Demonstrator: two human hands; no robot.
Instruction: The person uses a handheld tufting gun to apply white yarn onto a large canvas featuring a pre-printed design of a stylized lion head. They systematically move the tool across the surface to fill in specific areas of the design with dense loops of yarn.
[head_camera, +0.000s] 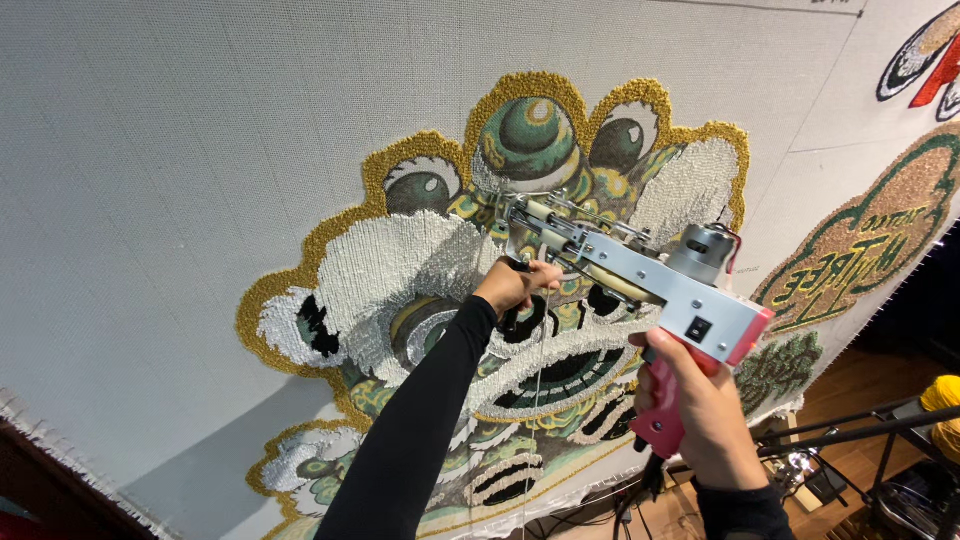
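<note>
A tufting gun (640, 275) with a grey metal body, a pink handle and a small motor on top is pressed nose-first against a stretched white cloth (200, 150). My right hand (705, 410) is shut on the pink rear handle. My left hand (515, 285), in a black sleeve, is shut on the black front grip under the gun's nose. The nose touches a tufted lion-head design (420, 260) in green, white and gold yarn, near its upper middle. A thin yarn strand (535, 420) hangs down below the gun.
Another tufted piece in green and gold (860, 250) fills the cloth at the right, and a red, black and white one (925, 60) sits at the top right corner. Black metal stand bars (850, 430), a cable and a wooden floor lie at the lower right.
</note>
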